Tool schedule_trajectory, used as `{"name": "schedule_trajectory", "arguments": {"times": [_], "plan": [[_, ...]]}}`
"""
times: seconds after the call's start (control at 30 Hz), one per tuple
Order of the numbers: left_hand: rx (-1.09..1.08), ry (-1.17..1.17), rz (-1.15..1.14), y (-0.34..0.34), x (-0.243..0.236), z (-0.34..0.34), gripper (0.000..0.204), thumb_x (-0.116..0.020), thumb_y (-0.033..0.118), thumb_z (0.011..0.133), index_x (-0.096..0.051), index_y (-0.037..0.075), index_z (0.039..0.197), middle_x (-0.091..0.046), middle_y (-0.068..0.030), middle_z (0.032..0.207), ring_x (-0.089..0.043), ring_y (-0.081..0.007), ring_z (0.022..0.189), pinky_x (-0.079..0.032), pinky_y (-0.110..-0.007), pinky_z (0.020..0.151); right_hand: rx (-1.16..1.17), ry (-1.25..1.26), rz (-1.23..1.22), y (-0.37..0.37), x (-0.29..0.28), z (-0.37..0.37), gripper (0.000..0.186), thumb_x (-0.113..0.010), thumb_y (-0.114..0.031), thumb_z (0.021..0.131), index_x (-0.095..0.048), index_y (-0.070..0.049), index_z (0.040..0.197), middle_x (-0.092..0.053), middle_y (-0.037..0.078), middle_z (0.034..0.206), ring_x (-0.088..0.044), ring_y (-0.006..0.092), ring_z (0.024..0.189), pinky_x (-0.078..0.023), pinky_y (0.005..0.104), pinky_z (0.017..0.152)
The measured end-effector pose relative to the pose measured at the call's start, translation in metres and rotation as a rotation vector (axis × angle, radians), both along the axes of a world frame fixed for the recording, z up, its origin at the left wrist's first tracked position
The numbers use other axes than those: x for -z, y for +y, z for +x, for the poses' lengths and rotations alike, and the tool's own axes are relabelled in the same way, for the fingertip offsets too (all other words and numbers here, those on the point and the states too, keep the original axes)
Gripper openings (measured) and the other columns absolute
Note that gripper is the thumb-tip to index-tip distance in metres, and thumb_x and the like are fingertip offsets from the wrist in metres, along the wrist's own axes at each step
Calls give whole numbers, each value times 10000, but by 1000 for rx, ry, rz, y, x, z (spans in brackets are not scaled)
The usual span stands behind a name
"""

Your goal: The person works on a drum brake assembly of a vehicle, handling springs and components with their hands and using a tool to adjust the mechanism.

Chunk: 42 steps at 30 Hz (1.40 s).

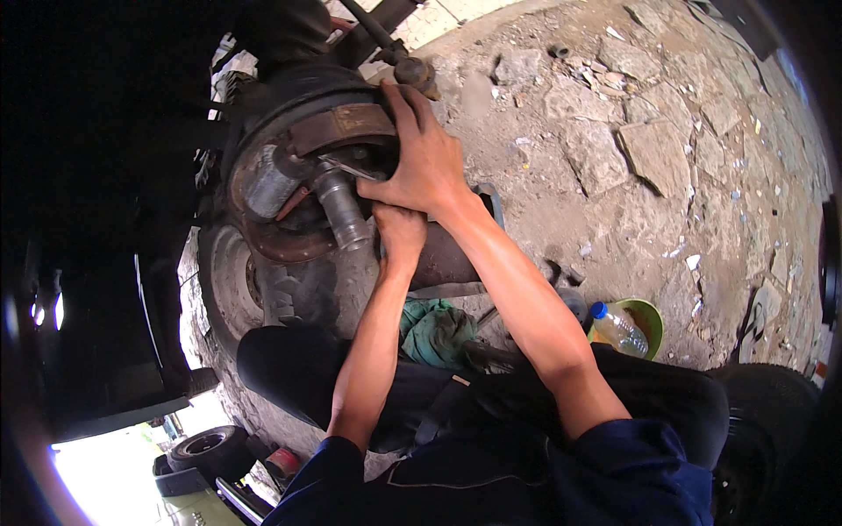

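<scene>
An opened drum brake sits in front of me, with a grey stepped metal spindle [342, 210] sticking out of its middle. A curved brown brake shoe [342, 127] runs along its upper side. My right hand [425, 158] is wrapped over the right end of this shoe, fingers on the outside and thumb on the inner side. Just below that thumb, my left hand [403, 232] is closed in a fist against the assembly; what lies inside it is hidden. A second rusty curved part [289, 245] and a worn grey rounded piece [267, 180] lie left of the spindle.
Beside my knees are a green rag [438, 333], a rusty rounded metal piece [449, 261], and a green bowl [653, 324] holding a clear bottle with a blue cap [618, 326]. Flat stones [653, 153] cover the ground to the right. A dark vehicle body [96, 219] fills the left.
</scene>
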<state>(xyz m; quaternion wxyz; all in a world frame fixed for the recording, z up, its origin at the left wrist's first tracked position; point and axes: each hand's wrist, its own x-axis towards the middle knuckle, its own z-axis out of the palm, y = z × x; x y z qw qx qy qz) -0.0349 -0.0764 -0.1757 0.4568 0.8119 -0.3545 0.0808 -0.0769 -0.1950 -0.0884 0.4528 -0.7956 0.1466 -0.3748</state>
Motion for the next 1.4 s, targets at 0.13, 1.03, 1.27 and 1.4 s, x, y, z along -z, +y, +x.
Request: {"name": "schedule_trajectory", "arguments": {"times": [0.13, 1.03, 1.27, 1.4], "plan": [[-35, 64, 12, -1, -11, -7, 285, -626, 54, 818, -619, -44, 1086, -678, -213, 1037, -657, -292, 1000, -491, -409, 845, -10, -45, 34, 4, 5, -1, 1228, -844, -319, 454, -223, -78, 1485, -342, 194, 1460, -456, 399, 1262, -476, 465, 971], [7, -33, 310, 11, -55, -15, 443, -660, 74, 803, -531, -42, 1211, -576, -231, 1183, -552, -379, 1106, -412, -468, 975, 222, -251, 41, 29, 40, 6, 1213, -881, -370, 497, -211, 56, 1415, -340, 311, 1368, -370, 459, 1272, -352, 488, 1054], [25, -181, 343, 9, -41, 11, 479, -709, 82, 762, -526, -47, 1185, -547, -225, 1215, -517, -371, 1151, -392, -462, 990, 60, -263, 40, 12, 17, 11, 1160, -847, -332, 450, -321, -5, 1431, -403, 276, 1364, -407, 441, 1252, -341, 496, 1067], [37, -98, 192, 3, -42, 4, 460, -713, 60, 743, -545, -47, 1158, -585, -224, 1172, -561, -365, 1098, -427, -455, 951, 48, -227, 33, 8, 17, 9, 1099, -839, -332, 447, -388, -47, 1409, -415, 269, 1352, -411, 446, 1245, -374, 498, 1046]]}}
